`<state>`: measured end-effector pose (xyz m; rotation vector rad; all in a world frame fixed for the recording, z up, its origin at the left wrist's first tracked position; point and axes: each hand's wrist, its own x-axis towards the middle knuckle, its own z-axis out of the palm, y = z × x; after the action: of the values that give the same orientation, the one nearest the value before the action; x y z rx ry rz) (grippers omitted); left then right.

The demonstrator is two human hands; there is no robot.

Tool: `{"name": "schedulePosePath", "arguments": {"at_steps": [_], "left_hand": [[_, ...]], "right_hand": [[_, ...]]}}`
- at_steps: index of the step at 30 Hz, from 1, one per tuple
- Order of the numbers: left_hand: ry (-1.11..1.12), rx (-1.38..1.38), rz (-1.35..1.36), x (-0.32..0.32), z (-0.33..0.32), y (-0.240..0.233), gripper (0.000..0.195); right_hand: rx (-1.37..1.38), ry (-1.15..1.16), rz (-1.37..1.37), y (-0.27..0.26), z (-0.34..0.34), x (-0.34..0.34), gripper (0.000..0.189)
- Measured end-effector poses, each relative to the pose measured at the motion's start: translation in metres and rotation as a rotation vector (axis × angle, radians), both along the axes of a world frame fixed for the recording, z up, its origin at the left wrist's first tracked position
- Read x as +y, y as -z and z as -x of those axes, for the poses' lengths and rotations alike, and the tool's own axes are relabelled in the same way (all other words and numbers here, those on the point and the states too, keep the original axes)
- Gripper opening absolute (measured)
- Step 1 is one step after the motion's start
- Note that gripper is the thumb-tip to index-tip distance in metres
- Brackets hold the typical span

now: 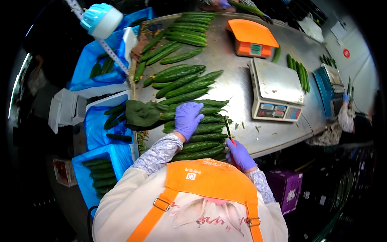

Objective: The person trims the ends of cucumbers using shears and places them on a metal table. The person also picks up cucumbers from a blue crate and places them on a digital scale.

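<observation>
Several dark green cucumbers lie side by side on the steel table, stem ends to the right. My left hand, in a purple glove, lies over the upper part of this row. Its thumb and fingers are around one cucumber, whose right part shows past the fingertips. In my right hand, also gloved, is a pair of scissors with red handles. The blades point up and away, just right of the cucumbers' ends. A dark green cloth lies left of my left hand.
More cucumbers cover the table's far left. An orange scale and a silver-topped weighing scale stand on the right. Blue-lined crates line the left edge. Overhead hangs a blue-and-white lamp. Co-workers' gloved hands show beyond.
</observation>
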<state>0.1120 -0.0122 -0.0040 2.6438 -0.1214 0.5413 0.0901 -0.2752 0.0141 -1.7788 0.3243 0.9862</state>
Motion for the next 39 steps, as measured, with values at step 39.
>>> {"name": "schedulePosePath", "arguments": {"at_steps": [39], "left_hand": [[0.020,0.066,0.004,0.001,0.000,0.003,0.044]], "right_hand": [[-0.160,-0.104,0.154,0.010,-0.009,0.009,0.046]]}}
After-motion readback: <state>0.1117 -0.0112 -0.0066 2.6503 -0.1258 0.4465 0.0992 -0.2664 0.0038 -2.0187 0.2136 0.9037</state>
